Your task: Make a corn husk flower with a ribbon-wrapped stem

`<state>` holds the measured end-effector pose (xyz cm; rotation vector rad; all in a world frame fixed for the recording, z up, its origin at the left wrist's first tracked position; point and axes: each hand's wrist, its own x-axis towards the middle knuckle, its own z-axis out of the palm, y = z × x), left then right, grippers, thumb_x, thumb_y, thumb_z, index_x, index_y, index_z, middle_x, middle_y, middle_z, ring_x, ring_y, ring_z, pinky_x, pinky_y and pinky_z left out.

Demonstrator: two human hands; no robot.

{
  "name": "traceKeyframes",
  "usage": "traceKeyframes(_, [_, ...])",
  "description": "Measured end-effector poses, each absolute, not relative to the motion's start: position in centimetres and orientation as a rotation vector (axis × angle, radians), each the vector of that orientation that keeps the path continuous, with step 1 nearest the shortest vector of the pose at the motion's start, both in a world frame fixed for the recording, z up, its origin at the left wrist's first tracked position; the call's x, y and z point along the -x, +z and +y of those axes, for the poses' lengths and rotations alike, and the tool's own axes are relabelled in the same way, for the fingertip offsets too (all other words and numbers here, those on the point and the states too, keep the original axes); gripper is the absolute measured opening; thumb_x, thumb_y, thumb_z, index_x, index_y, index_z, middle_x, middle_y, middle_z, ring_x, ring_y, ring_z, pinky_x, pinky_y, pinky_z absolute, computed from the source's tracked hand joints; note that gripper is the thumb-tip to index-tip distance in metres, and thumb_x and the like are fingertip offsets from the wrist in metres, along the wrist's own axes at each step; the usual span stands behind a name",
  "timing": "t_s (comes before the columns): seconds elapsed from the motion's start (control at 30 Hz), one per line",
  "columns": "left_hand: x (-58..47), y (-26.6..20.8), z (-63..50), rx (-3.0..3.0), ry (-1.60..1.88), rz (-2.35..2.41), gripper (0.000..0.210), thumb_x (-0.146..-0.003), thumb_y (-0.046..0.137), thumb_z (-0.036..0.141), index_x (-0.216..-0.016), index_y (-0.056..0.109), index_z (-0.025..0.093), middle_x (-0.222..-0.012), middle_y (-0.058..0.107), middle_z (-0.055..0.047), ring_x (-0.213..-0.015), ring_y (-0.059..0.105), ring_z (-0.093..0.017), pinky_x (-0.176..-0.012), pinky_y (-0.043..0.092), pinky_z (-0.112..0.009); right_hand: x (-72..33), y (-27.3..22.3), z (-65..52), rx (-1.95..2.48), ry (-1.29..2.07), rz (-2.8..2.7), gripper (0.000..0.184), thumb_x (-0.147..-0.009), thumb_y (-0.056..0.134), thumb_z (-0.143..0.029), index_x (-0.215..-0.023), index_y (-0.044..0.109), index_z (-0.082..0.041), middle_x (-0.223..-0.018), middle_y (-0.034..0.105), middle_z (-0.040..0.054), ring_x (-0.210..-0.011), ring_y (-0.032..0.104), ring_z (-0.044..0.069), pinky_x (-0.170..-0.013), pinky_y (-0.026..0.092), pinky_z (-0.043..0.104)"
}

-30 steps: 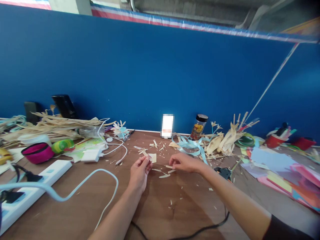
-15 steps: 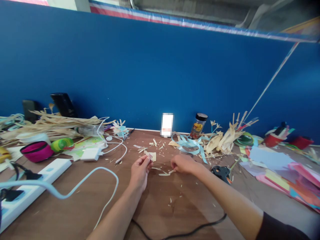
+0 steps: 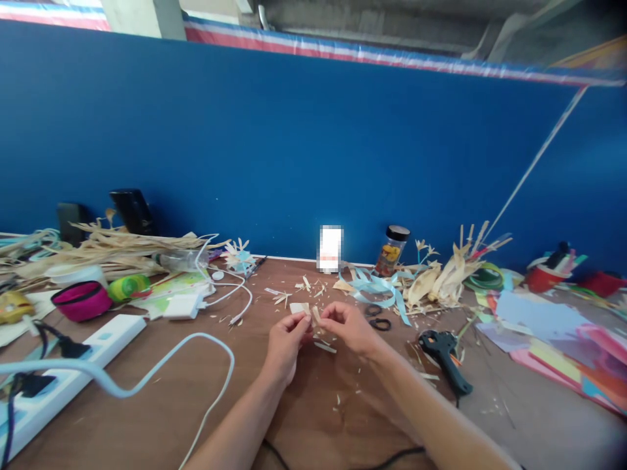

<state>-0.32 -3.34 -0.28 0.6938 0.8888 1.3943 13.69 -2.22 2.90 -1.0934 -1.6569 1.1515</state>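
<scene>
My left hand [image 3: 288, 343] is closed in a pinch on a small pale piece of dried corn husk; the fingers cover part of it. My right hand [image 3: 350, 328] pinches a narrow husk strip [image 3: 316, 315] close to the left fingertips. Just behind the left fingers shows a flat cream-coloured piece [image 3: 297, 307]. Loose husk slivers [image 3: 324, 347] lie on the table under the hands. Beside the right hand are the black handles of scissors [image 3: 380, 324], partly hidden.
To the right lie a black glue gun [image 3: 445, 362], coloured paper [image 3: 533, 313] and husk bundles [image 3: 441, 277]. Blue ribbon [image 3: 377, 287] and a jar [image 3: 392, 251] stand near a bright phone screen [image 3: 330, 249]. At left are a power strip [image 3: 105, 346], white cables and dried husks [image 3: 137, 241].
My right hand has lifted from the slivers on the table and come left to my left hand, with a husk strip in its fingers. The scissors and glue gun show more fully.
</scene>
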Motion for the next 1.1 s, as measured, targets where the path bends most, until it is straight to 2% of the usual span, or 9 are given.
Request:
traceKeyframes(0.13, [0.2, -0.7, -3.4, -0.787, 1.34, 0.845, 0.026, -0.061, 0.068, 0.027, -0.08, 0.066, 0.01, -0.069, 0.064, -0.005, -0.062, 0.056, -0.012, -0.063, 0.045, -0.024, -11.9, 1.9, -2.5, 1.045, 1.245, -1.486, 0.019, -0.066, 0.063, -0.032, -0.069, 0.055, -0.015, -0.06, 0.055, -0.0021, -0.054, 0.047, 0.009, -0.051, 0.036, 0.02])
traceKeyframes(0.33, [0.3, -0.9, -3.2, -0.817, 1.352, 0.867, 0.024, -0.062, 0.067, 0.028, -0.079, 0.066, 0.01, -0.067, 0.063, -0.004, -0.058, 0.054, -0.01, -0.06, 0.044, -0.023, -12.0, 1.8, -2.1, 1.08, 1.164, -1.497, 0.021, -0.066, 0.062, -0.034, -0.069, 0.056, -0.014, -0.06, 0.057, -0.001, -0.054, 0.049, 0.01, -0.052, 0.038, 0.021])
traceKeyframes(0.7, [0.2, -0.4, -3.5, -0.827, 1.339, 0.872, 0.023, -0.061, 0.067, 0.028, -0.077, 0.067, 0.01, -0.073, 0.064, -0.006, -0.066, 0.057, -0.013, -0.065, 0.047, -0.025, -12.1, 1.7, -2.2, 1.18, 1.038, -1.556, 0.017, -0.068, 0.059, -0.032, -0.068, 0.056, -0.015, -0.059, 0.056, -0.0016, -0.053, 0.048, 0.01, -0.05, 0.036, 0.019])
traceKeyframes(0.9, [0.3, -0.2, -3.6, -0.794, 1.323, 0.832, 0.021, -0.061, 0.068, 0.028, -0.072, 0.067, 0.01, -0.072, 0.063, -0.005, -0.066, 0.056, -0.011, -0.064, 0.047, -0.022, -12.3, 1.6, -2.3, 1.239, 0.871, -1.691, 0.011, -0.071, 0.054, -0.027, -0.07, 0.056, -0.016, -0.061, 0.058, -0.0012, -0.056, 0.05, 0.011, -0.051, 0.037, 0.02])
traceKeyframes(1.1, [0.5, -0.2, -3.6, -0.7, 1.295, 0.817, 0.017, -0.061, 0.068, 0.027, -0.066, 0.064, 0.011, -0.06, 0.057, 0.0, -0.057, 0.052, -0.006, -0.056, 0.044, -0.016, -12.3, 2.2, -2.6, 1.31, 0.736, -1.818, 0.012, -0.072, 0.052, -0.025, -0.075, 0.06, -0.017, -0.065, 0.062, -0.0001, -0.059, 0.054, 0.012, -0.054, 0.038, 0.02])
